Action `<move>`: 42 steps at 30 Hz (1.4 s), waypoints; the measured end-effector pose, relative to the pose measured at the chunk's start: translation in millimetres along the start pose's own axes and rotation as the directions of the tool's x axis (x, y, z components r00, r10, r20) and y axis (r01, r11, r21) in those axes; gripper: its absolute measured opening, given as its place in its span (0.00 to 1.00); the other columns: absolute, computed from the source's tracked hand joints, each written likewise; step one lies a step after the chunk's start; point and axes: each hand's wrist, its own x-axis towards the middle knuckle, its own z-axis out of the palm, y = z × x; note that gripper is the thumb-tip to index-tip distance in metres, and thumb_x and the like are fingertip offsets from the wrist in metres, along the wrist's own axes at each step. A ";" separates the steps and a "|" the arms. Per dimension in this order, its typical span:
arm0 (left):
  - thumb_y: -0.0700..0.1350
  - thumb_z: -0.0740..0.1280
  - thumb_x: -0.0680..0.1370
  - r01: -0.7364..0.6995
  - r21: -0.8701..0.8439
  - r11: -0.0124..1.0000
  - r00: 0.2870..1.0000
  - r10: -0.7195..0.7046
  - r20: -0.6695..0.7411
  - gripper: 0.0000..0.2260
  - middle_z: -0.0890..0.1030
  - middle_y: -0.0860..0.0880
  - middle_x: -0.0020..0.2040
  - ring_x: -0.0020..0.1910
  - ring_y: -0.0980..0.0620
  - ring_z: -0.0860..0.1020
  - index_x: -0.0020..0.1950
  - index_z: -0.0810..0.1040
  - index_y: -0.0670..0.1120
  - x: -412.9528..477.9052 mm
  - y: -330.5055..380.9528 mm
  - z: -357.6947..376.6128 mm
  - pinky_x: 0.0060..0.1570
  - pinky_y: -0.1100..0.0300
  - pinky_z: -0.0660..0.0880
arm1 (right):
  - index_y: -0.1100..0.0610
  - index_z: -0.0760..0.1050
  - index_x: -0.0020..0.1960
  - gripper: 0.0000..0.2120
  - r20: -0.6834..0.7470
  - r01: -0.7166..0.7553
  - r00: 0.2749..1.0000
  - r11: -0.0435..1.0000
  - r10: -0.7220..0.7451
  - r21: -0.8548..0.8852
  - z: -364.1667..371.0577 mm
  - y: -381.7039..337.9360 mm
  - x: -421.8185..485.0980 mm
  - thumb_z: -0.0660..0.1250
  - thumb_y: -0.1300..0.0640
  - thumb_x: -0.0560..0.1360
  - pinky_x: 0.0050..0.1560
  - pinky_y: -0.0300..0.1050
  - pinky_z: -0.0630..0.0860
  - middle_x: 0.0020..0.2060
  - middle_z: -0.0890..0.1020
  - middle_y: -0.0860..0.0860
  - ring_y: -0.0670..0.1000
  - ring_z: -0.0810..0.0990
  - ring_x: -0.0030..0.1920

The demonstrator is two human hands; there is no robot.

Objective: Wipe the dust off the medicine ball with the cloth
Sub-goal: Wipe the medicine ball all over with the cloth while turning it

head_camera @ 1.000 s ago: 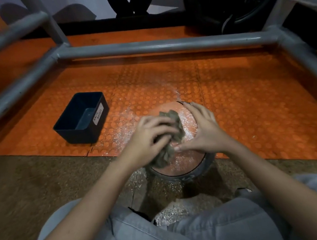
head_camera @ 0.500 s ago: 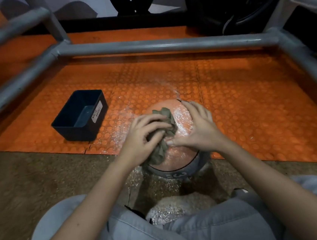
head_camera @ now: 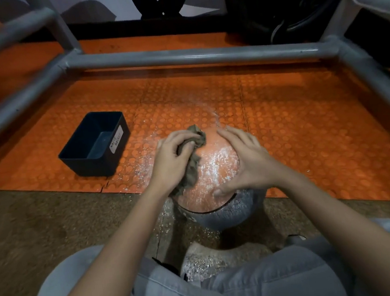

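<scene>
- Wiping, in the head view: the left grip (head_camera: 171, 161) is clenched round the cloth (head_camera: 193, 170) and presses it on the ball (head_camera: 218, 169), upper left. The right grip (head_camera: 247, 163) lies flat and released on the ball's right side, steadying it.
- The ball sits on the floor at the mat (head_camera: 283, 118) edge, just ahead of the knees. Being round, it may roll if the flat grip slips on the white dust.
- The cloth is bunched, so it may smear powder rather than lift it.
- Dust speckles the mat beside the ball. Hard strokes could scatter more and miss the bin (head_camera: 94, 168), which stands apart to the left.
</scene>
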 end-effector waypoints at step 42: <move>0.37 0.62 0.79 0.345 -0.412 0.844 0.926 -0.379 -0.001 0.10 0.79 0.52 0.56 0.43 0.66 0.79 0.56 0.79 0.48 -5.0 -20.9 -3.1 0.45 0.68 0.76 | 0.44 0.49 0.76 0.58 -0.081 -0.090 0.990 0.966 0.113 0.242 -9.1 20.9 12.4 0.72 0.35 0.53 0.70 0.60 0.56 0.75 0.51 0.44 0.51 0.51 0.74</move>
